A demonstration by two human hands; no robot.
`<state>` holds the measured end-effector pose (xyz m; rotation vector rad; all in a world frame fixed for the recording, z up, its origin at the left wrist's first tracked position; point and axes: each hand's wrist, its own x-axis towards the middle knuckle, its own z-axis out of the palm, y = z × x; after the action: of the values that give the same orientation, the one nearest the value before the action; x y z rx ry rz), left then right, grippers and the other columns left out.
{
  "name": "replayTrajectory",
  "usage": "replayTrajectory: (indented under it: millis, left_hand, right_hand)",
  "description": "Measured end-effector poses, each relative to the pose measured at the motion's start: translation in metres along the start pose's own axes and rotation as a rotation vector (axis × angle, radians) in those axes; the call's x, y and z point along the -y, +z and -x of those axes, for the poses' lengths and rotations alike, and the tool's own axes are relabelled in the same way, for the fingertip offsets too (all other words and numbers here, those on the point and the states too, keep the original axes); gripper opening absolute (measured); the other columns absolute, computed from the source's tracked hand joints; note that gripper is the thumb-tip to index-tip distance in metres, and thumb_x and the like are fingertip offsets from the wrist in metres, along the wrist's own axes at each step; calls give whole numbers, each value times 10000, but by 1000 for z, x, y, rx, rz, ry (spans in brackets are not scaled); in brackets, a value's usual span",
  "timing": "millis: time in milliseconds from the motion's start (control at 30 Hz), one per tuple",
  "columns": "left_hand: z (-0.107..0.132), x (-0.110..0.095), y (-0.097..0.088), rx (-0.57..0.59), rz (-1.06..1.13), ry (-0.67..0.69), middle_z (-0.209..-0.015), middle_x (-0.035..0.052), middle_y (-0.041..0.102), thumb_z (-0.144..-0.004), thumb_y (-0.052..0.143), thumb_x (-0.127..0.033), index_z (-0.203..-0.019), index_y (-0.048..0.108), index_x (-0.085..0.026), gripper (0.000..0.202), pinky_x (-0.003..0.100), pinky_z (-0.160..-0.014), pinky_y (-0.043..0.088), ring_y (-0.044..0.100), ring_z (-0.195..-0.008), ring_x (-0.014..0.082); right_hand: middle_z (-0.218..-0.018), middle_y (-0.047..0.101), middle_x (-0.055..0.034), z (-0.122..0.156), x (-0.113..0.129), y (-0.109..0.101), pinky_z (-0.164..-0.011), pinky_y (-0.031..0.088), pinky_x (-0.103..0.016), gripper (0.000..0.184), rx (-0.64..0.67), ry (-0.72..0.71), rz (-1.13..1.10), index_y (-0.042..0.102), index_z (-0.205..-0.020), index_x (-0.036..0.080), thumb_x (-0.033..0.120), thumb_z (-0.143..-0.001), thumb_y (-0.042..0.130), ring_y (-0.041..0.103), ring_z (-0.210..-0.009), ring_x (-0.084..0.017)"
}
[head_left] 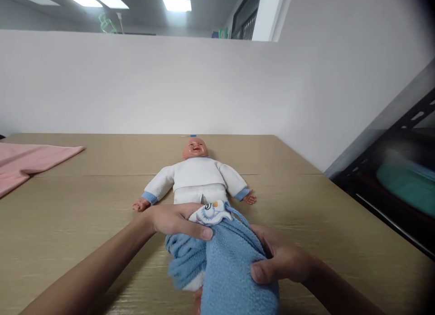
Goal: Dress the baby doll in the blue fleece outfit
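Note:
A baby doll (199, 176) in a white top with blue cuffs lies on its back on the wooden table (78, 201), head pointing away from me. A blue fleece garment (226, 265) with a white patch showing eyes covers its legs. My left hand (176, 220) grips the garment's upper edge at the doll's waist, thumb pressed on the fleece. My right hand (278, 258) clutches the same garment on its right side, fingers curled round the fabric. A bare doll foot peeks out below the fleece near the lower edge.
A pink cloth (27, 161) lies at the table's far left. A white partition wall (170, 84) stands behind the table. A dark metal rack (397, 170) with a teal object (408, 186) stands at the right beyond the table edge.

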<state>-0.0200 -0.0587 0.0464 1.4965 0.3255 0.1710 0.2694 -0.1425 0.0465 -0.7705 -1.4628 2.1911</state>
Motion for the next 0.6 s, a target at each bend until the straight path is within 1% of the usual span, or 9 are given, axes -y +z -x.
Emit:
replayTrajectory:
  millis: [67,133,200,267,300,367,400,467,600]
  left_hand:
    - [-1,1,2,-13,-3,-23,-1303,70,774,-971,786,-580,-1306,759,-204,505,397,-1149,560,703,-1236,252]
    - [-2,3,2,-1,9,-26,-1216,57,789,-942,819,-581,-1249,776,-189,499,342,-1069,593,731,-1119,219]
    - [-4,6,2,59,80,-26,-1113,30,800,-808,944,-560,-1220,782,-181,583,278,-984,612,737,-996,184]
    - [-5,8,1,128,151,-37,-984,0,798,-630,1057,-498,-1165,795,-174,678,230,-882,624,722,-873,159]
    - [-5,8,0,149,156,-50,-926,-7,791,-589,1077,-469,-1116,802,-170,665,222,-835,627,709,-821,154]
    - [-4,8,-1,142,114,-69,-873,-3,782,-619,1064,-455,-1028,805,-165,565,233,-796,631,695,-779,159]
    - [-3,8,-1,120,86,-67,-883,6,786,-664,1042,-469,-1015,804,-164,523,247,-815,635,703,-794,168]
    - [-3,8,-1,68,47,-37,-960,25,805,-733,1000,-501,-1070,803,-167,514,293,-927,635,734,-892,197]
    - [-3,11,-1,33,36,39,-1132,62,816,-850,905,-537,-1215,787,-178,525,413,-1140,569,742,-1133,260]
  right_hand:
    - [-1252,782,-105,0,-2,-2,-950,576,-298,915,44,32,-17,646,-1460,140,532,-719,1013,752,-1151,-259]
    - [-1237,778,-102,-1,-3,-2,-981,573,-320,959,110,48,2,660,-1453,141,521,-661,1045,744,-1158,-275]
    - [-1247,771,-94,-2,-4,-1,-1036,564,-355,949,120,21,30,662,-1460,166,508,-662,1047,738,-1171,-281]
    - [-1236,772,-92,-3,-7,0,-1035,564,-351,868,48,-45,33,676,-1439,181,540,-725,1014,736,-1134,-254]
    - [-1198,778,-86,-4,-9,1,-1000,569,-325,795,-2,-81,12,698,-1401,179,565,-768,986,738,-1081,-225]
    - [-1079,779,-57,-7,-15,3,-915,564,-263,644,-84,-130,-68,750,-1291,175,581,-831,947,719,-945,-160]
    - [-1010,766,-37,-9,-17,4,-869,554,-235,576,-108,-136,-118,771,-1225,173,583,-854,932,698,-878,-133]
    - [-885,718,-5,-12,-20,7,-764,524,-194,504,-136,-114,-204,785,-1093,166,587,-856,932,642,-763,-99]
    - [-679,586,45,-15,-20,11,-551,399,-187,520,-218,-71,-205,728,-930,172,635,-818,936,458,-559,-79]
